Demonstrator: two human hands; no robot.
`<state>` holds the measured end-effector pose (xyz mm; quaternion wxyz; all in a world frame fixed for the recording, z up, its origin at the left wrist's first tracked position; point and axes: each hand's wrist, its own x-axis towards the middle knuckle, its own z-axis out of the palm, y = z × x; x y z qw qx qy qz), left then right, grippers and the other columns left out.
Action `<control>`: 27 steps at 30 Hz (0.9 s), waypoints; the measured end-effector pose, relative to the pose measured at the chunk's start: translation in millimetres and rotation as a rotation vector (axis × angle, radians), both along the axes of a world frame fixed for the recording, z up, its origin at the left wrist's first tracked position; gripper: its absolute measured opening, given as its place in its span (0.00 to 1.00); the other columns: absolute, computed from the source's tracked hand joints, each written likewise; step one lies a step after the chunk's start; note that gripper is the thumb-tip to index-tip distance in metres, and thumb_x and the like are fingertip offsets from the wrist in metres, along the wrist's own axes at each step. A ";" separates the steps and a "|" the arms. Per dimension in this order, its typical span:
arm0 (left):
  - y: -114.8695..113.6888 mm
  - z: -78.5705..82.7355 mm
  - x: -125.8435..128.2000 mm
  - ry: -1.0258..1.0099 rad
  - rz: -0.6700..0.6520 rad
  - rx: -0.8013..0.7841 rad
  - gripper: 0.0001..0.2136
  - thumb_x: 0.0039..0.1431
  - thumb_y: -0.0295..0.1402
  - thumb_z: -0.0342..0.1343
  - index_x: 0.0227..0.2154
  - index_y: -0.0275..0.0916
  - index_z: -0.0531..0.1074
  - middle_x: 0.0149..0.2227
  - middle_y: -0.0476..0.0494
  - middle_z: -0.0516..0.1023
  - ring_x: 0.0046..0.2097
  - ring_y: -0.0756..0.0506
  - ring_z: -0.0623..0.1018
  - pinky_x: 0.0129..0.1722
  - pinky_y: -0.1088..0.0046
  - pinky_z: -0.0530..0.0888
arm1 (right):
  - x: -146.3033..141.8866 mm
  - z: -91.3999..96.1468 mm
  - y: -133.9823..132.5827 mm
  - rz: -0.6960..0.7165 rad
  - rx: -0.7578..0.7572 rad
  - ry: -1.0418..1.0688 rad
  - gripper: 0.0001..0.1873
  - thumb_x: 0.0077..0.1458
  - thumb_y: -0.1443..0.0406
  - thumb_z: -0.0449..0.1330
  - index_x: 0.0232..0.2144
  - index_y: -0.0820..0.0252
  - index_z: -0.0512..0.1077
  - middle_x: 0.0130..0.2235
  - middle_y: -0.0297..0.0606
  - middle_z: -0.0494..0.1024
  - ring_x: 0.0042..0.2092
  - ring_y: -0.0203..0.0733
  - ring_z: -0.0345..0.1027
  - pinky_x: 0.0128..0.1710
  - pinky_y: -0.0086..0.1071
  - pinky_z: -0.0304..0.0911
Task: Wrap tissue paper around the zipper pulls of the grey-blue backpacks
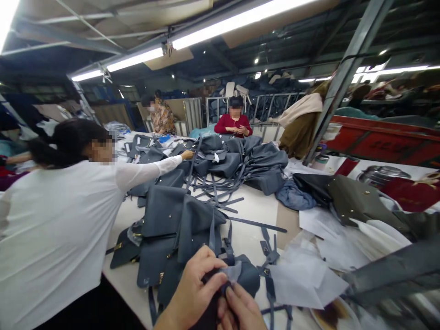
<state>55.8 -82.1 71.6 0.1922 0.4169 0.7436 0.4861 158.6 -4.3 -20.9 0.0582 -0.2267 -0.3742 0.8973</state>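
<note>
At the bottom centre, my left hand (195, 286) is closed, thumb and forefinger pinching a dark blue bag part (210, 306) with a thin translucent wrap (233, 271) at its top. Close against it, my right hand (240, 308) is closed too, its fingertips gripping the same part from the right. My fingers cover most of the part, so its full shape is hidden. Just beyond my hands lie dark blue-grey backpacks (165, 211) with flaps and small gold-coloured fittings. Right of my hands, loose straps with buckles (270, 256) rest on the white table (256, 201).
A person in a white top (65, 197) leans in from the left, one hand reaching to a large bag pile (223, 160). A person in red (225, 123) is across the table. White paper sheets (305, 275), an olive bag (357, 197) and a metal post (347, 78) are right.
</note>
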 end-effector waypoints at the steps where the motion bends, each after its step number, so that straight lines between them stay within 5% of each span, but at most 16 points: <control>1: -1.8 -4.8 5.5 -0.007 0.068 0.019 0.08 0.60 0.34 0.51 0.35 0.39 0.74 0.31 0.47 0.71 0.35 0.47 0.73 0.38 0.73 0.68 | -3.7 5.5 2.3 0.002 0.010 -0.016 0.31 0.38 0.38 0.64 0.28 0.59 0.68 0.14 0.26 0.69 0.11 0.25 0.49 0.12 0.21 0.43; 5: 0.8 -17.6 17.0 -0.033 0.326 0.044 0.15 0.60 0.35 0.51 0.49 0.38 0.66 0.27 0.52 0.69 0.30 0.48 0.72 0.35 0.73 0.69 | -8.9 26.5 8.9 -0.016 0.099 -0.050 0.33 0.37 0.36 0.63 0.22 0.60 0.66 0.09 0.23 0.62 0.09 0.25 0.47 0.10 0.20 0.43; 8: 10.9 -19.9 12.3 0.010 0.248 0.007 0.09 0.61 0.34 0.50 0.41 0.39 0.72 0.26 0.51 0.71 0.29 0.48 0.71 0.33 0.74 0.67 | -5.1 30.9 6.6 -0.045 0.154 -0.061 0.30 0.42 0.39 0.62 0.24 0.61 0.68 0.10 0.24 0.63 0.10 0.25 0.49 0.10 0.20 0.46; 11: 22.5 -23.2 2.6 0.313 0.183 0.015 0.12 0.64 0.32 0.46 0.30 0.39 0.74 0.27 0.47 0.75 0.30 0.48 0.72 0.32 0.73 0.65 | 4.6 23.9 3.6 -0.020 0.247 -0.086 0.30 0.41 0.39 0.63 0.26 0.62 0.69 0.16 0.29 0.70 0.13 0.27 0.57 0.12 0.20 0.51; 14: 30.6 -28.3 -0.5 0.775 0.170 0.095 0.12 0.65 0.30 0.46 0.33 0.39 0.75 0.27 0.45 0.75 0.30 0.47 0.71 0.34 0.71 0.64 | 18.7 14.2 5.3 -0.001 0.324 -0.171 0.33 0.39 0.36 0.61 0.28 0.61 0.68 0.22 0.33 0.74 0.20 0.33 0.66 0.14 0.22 0.55; 17: 31.4 -33.1 9.3 1.025 0.152 0.227 0.10 0.63 0.27 0.49 0.34 0.39 0.76 0.26 0.45 0.74 0.30 0.47 0.71 0.34 0.70 0.64 | 29.9 12.2 12.5 -0.042 0.495 -0.175 0.29 0.47 0.40 0.58 0.27 0.60 0.70 0.26 0.35 0.74 0.28 0.39 0.69 0.22 0.28 0.63; 21: 21.5 -44.9 31.7 1.008 0.034 0.300 0.10 0.63 0.26 0.49 0.39 0.40 0.77 0.23 0.48 0.71 0.27 0.50 0.69 0.29 0.75 0.66 | 29.7 19.7 23.5 -0.134 0.751 -0.085 0.18 0.52 0.50 0.58 0.28 0.59 0.74 0.29 0.35 0.75 0.34 0.44 0.68 0.38 0.35 0.65; 27: 9.6 -58.9 46.2 0.577 -0.007 0.325 0.14 0.63 0.26 0.46 0.44 0.38 0.75 0.27 0.45 0.73 0.29 0.49 0.74 0.29 0.77 0.72 | 21.1 34.3 35.2 -0.044 0.745 -0.072 0.21 0.51 0.50 0.57 0.24 0.62 0.76 0.22 0.35 0.74 0.31 0.46 0.67 0.34 0.37 0.63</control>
